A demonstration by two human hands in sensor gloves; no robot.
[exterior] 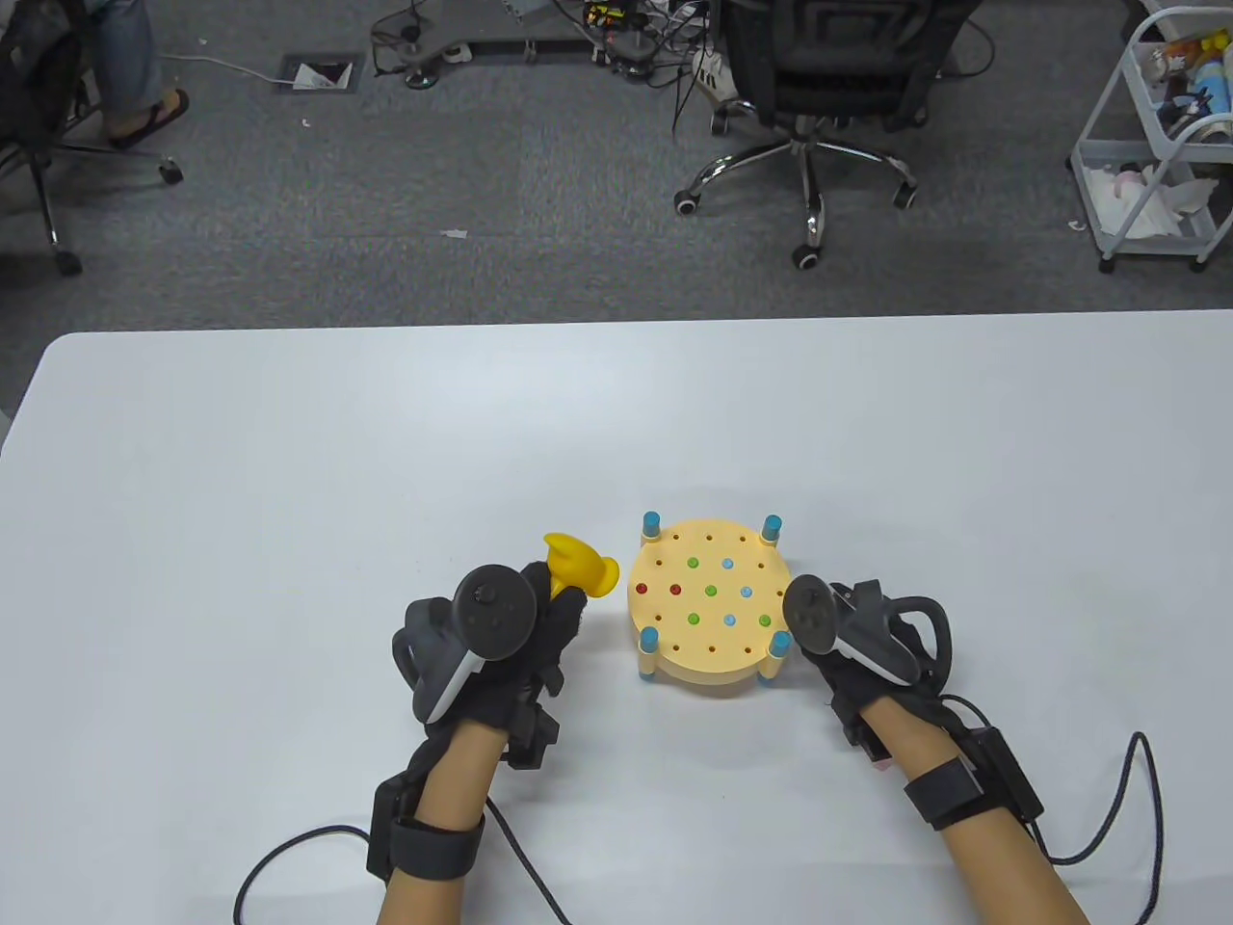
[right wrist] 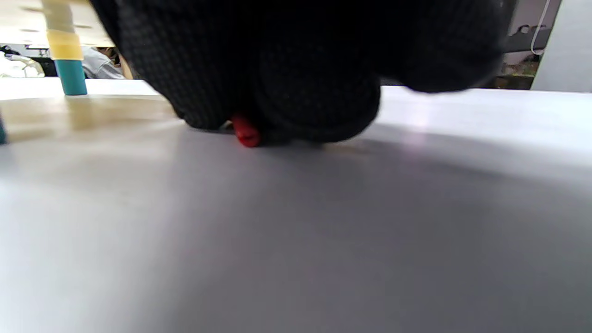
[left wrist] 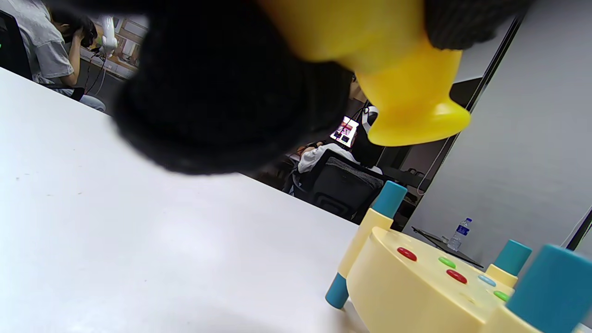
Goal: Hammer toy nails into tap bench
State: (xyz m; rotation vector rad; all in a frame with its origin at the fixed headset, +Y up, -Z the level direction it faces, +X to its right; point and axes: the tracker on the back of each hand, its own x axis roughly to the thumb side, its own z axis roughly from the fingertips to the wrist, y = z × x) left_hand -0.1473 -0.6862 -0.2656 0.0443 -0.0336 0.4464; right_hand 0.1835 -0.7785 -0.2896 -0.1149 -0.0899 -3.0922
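A round pale-yellow tap bench (exterior: 708,665) on teal-tipped legs stands on the white table (exterior: 289,482), with several red, green and blue nails sunk in its top. My left hand (exterior: 564,607) is just left of the bench and grips a yellow toy hammer (exterior: 578,568), whose head shows above the fingers. The left wrist view shows the hammer (left wrist: 407,92) held above the table, with the bench (left wrist: 416,291) low on the right. My right hand (exterior: 836,665) rests beside the bench's right edge. In the right wrist view its fingers (right wrist: 300,69) pinch a red nail (right wrist: 245,134) against the tabletop.
A bench leg (right wrist: 70,76) stands close to the right hand's left. Glove cables (exterior: 1137,800) trail over the table's near edge. Beyond the table's far edge are an office chair (exterior: 809,116) and a white cart (exterior: 1156,164). A seated person (left wrist: 41,46) shows in the left wrist view.
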